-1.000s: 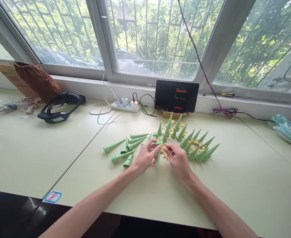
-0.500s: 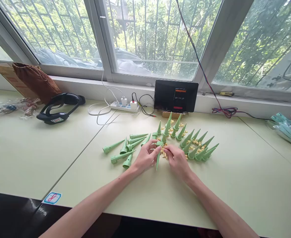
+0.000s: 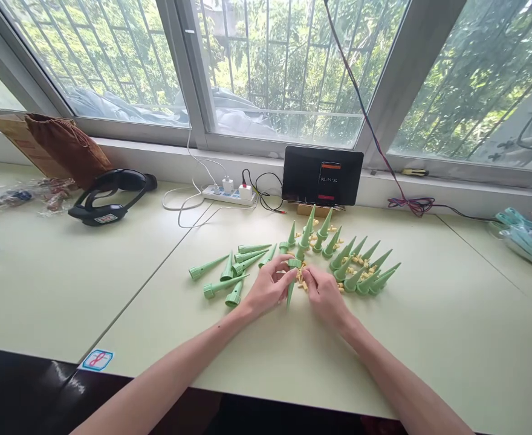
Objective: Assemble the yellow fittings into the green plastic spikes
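Observation:
My left hand [image 3: 268, 289] is closed around a green plastic spike [image 3: 291, 289], its tip pointing down toward me. My right hand [image 3: 324, 292] pinches a small yellow piece [image 3: 300, 277] right against the wide end of that spike. Several loose green spikes [image 3: 230, 270] lie in a heap to the left of my hands. More green spikes [image 3: 361, 270] lie fanned out to the right and behind, with small yellow pieces [image 3: 359, 261] scattered among them.
A tablet [image 3: 323, 176] leans on the sill behind the spikes, beside a power strip [image 3: 230, 193] with cables. A black headset [image 3: 109, 196] and a brown bag [image 3: 64, 148] sit at the left. Plastic bags [image 3: 526, 238] lie at the far right. The table edge [image 3: 266, 396] runs near me.
Both hands have stayed over the same spot; the right fingers have shifted slightly closer to the top of the held spike. Nothing else has moved.

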Demonstrator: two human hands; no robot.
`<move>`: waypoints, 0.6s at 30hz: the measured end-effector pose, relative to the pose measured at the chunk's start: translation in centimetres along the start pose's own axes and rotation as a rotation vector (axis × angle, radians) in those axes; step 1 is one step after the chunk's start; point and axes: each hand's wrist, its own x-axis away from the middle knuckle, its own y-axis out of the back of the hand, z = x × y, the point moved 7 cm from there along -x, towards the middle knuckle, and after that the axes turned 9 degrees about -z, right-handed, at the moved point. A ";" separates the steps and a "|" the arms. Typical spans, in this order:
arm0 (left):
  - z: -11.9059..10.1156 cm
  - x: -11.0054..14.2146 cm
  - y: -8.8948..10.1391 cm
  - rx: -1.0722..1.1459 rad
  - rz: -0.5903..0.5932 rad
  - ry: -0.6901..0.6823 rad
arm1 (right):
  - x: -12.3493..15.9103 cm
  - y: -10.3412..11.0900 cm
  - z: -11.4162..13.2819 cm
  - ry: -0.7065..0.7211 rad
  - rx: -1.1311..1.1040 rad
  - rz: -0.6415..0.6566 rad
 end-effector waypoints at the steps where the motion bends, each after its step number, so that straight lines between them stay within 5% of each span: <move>1: 0.0 0.0 0.0 0.006 -0.002 0.000 | 0.0 0.0 0.0 -0.011 -0.008 -0.005; 8: -0.5 -0.2 0.4 0.068 -0.078 0.045 | 0.1 0.3 0.6 -0.063 -0.111 -0.028; 18: 0.4 -0.4 1.2 0.163 -0.167 0.188 | 0.1 0.3 1.4 0.102 -0.085 -0.042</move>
